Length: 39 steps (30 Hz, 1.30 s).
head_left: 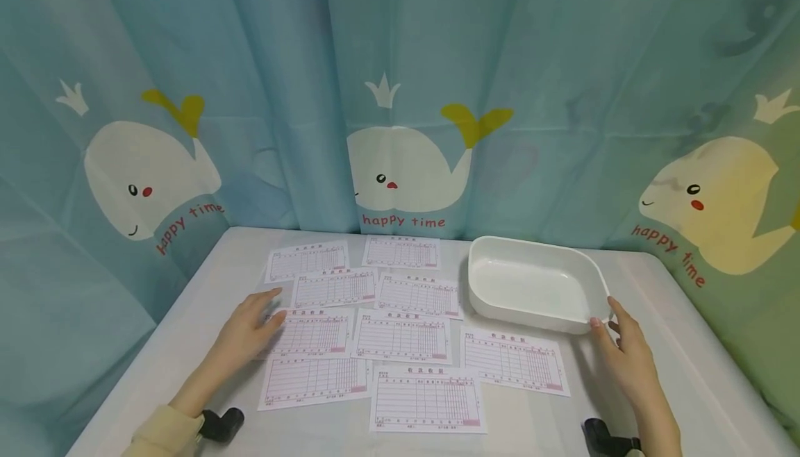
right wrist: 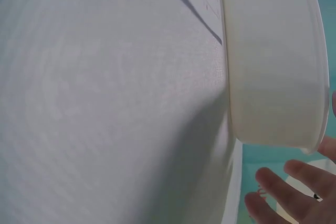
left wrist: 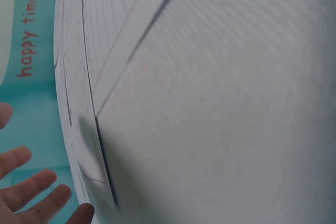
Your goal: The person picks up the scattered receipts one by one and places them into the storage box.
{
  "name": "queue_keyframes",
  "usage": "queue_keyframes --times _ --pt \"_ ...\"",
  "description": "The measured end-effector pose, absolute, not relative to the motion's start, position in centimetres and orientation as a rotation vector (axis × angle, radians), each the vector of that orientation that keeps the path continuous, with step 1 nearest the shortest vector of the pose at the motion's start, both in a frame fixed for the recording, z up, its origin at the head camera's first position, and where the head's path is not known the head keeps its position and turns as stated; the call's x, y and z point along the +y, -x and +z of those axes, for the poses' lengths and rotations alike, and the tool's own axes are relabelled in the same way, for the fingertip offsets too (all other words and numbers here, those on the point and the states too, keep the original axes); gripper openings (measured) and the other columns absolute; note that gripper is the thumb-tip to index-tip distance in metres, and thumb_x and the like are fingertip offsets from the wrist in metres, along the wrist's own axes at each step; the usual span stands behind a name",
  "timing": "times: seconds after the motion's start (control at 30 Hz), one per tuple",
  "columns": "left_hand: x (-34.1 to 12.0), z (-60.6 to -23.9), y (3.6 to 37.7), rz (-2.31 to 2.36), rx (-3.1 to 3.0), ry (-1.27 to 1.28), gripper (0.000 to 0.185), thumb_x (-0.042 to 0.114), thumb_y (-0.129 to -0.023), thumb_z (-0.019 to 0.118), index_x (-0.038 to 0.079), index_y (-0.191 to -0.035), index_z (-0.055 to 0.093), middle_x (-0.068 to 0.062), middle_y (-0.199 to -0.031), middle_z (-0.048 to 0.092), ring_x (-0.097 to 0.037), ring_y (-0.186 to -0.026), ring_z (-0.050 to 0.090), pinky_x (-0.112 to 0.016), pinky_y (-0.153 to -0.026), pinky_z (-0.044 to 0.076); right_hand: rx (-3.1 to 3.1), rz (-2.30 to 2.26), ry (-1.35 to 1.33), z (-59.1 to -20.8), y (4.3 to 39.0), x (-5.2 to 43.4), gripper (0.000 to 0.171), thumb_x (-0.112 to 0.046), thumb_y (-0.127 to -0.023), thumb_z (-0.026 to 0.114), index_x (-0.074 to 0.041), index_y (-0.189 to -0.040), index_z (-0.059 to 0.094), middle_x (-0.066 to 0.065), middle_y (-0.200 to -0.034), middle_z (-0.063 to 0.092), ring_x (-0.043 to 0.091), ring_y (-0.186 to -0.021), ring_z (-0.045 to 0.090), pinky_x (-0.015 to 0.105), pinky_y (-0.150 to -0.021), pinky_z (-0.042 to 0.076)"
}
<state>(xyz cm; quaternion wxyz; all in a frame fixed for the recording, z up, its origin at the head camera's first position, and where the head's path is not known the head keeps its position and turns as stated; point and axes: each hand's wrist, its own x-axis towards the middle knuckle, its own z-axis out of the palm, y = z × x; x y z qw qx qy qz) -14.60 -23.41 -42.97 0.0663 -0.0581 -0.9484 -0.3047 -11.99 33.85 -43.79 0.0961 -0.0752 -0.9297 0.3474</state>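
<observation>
Several receipt slips with pink and dark print lie spread over the white table, some overlapping. My left hand (head_left: 250, 325) is over the left edge of one receipt slip (head_left: 312, 333), fingers spread and holding nothing. In the left wrist view its fingers (left wrist: 34, 192) stand apart from each other. A white rectangular tray (head_left: 531, 280) with nothing in it stands at the back right. My right hand (head_left: 628, 353) is at the tray's near right corner, thumb and index finger at the rim. The right wrist view shows its other fingers (right wrist: 286, 192) extended, off the tray (right wrist: 275, 61).
One receipt slip (head_left: 515, 360) lies just in front of the tray, another (head_left: 428, 400) nearest the front. A blue curtain (head_left: 406, 40) with whale prints hangs behind the table (head_left: 525, 422). Dark wrist mounts (head_left: 223, 425) show at both wrists.
</observation>
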Motion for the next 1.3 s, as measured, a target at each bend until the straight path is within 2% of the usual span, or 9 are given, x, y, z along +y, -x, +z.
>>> queue_keyframes --times 0.2,0.23,0.33,0.43,0.47,0.5,0.73,0.9,1.3 --pt "-24.1 -43.3 14.7 -0.933 -2.88 0.141 0.05 0.016 -0.094 0.057 -0.006 -0.137 0.045 -0.032 -0.135 0.047 -0.051 -0.127 0.042 -0.064 -0.1 0.038 -2.728 1.098 0.207 -43.8 12.3 33.9 0.068 -0.032 -0.102 0.044 0.002 -0.152 0.014 0.041 -0.145 0.025 0.06 -0.123 0.039 0.067 -0.096 0.036" --pt "-24.2 -43.4 14.7 -0.928 -2.889 0.134 0.05 0.016 -0.094 0.057 -0.006 -0.137 0.045 -0.032 -0.135 0.047 -0.051 -0.127 0.042 -0.064 -0.099 0.039 -2.727 1.096 0.21 -43.8 12.3 33.9 0.067 -0.032 -0.102 0.044 0.002 -0.152 0.015 0.04 -0.146 0.026 0.059 -0.123 0.04 0.061 -0.097 0.04" --pt "-24.5 -43.4 14.6 -0.914 -2.916 0.122 0.05 0.017 -0.094 0.058 -0.005 -0.137 0.046 -0.032 -0.134 0.047 -0.052 -0.125 0.044 -0.063 -0.096 0.042 -2.714 1.133 0.202 -43.8 12.4 33.7 0.067 -0.03 -0.101 0.045 0.001 -0.152 0.015 0.039 -0.147 0.025 0.059 -0.123 0.039 0.06 -0.097 0.041" --pt "-24.8 -43.3 14.5 -0.903 -2.935 0.124 0.05 0.017 -0.093 0.059 -0.005 -0.136 0.046 -0.032 -0.133 0.048 -0.052 -0.122 0.047 -0.062 -0.093 0.044 -2.717 1.158 0.227 -43.9 12.4 33.4 0.066 -0.03 -0.102 0.044 0.0 -0.152 0.014 0.038 -0.149 0.023 0.06 -0.123 0.038 0.062 -0.097 0.041" --pt "-24.8 -43.3 14.6 -0.9 -2.938 0.127 0.05 0.017 -0.093 0.06 -0.005 -0.136 0.046 -0.032 -0.132 0.049 -0.051 -0.121 0.048 -0.061 -0.092 0.045 -2.716 1.174 0.235 -43.9 12.4 33.3 0.066 -0.03 -0.102 0.044 -0.001 -0.152 0.014 0.039 -0.149 0.021 0.061 -0.124 0.037 0.068 -0.096 0.037" --pt "-24.8 -43.3 14.6 -0.895 -2.94 0.13 0.05 0.017 -0.093 0.06 -0.005 -0.136 0.047 -0.032 -0.131 0.05 -0.051 -0.119 0.049 -0.061 -0.091 0.046 -2.723 1.175 0.252 -43.9 12.3 33.2 0.066 -0.031 -0.102 0.043 -0.001 -0.153 0.013 0.038 -0.15 0.021 0.061 -0.125 0.036 0.069 -0.095 0.037" --pt "-25.0 -43.3 15.2 -0.846 -2.932 0.168 0.05 0.013 -0.087 0.065 -0.007 -0.131 0.051 -0.032 -0.124 0.055 -0.041 -0.103 0.059 -0.052 -0.08 0.051 -2.741 1.193 0.309 -43.8 12.2 33.3 0.067 -0.033 -0.102 0.04 -0.005 -0.154 0.008 0.038 -0.151 0.018 0.061 -0.126 0.034 0.071 -0.094 0.036" --pt "-25.1 -43.6 15.7 -0.808 -2.915 0.184 0.049 0.01 -0.083 0.07 -0.008 -0.126 0.055 -0.03 -0.117 0.058 -0.042 -0.102 0.058 -0.054 -0.081 0.05 -2.719 1.183 0.298 -43.9 12.1 33.4 0.067 -0.032 -0.102 0.04 -0.004 -0.154 0.008 0.041 -0.147 0.022 0.062 -0.125 0.035 0.07 -0.094 0.038" --pt "-25.7 -44.6 16.4 -0.778 -2.905 0.138 0.041 0.006 -0.077 0.074 -0.008 -0.114 0.062 -0.024 -0.103 0.06 -0.034 -0.093 0.056 -0.051 -0.082 0.048 -2.73 1.197 0.293 -44.0 12.3 33.4 0.068 -0.033 -0.102 0.042 -0.006 -0.154 0.007 0.04 -0.147 0.023 0.06 -0.127 0.035 0.07 -0.095 0.037"
